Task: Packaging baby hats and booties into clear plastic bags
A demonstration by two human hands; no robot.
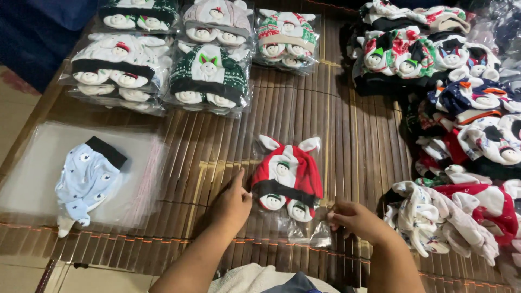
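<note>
A red, white and black baby hat (286, 176) with small ears lies inside a clear plastic bag (304, 230) on a brown bamboo mat (347, 141). My left hand (230, 206) rests flat on the bag's left edge, thumb up against the hat. My right hand (355, 220) pinches the bag's open flap at its lower right corner.
Bagged hats (209, 76) are lined up at the mat's far edge. A loose heap of unbagged hats (461, 125) fills the right side. At the left, a light blue hat (87, 182) lies on a stack of clear bags (38, 173).
</note>
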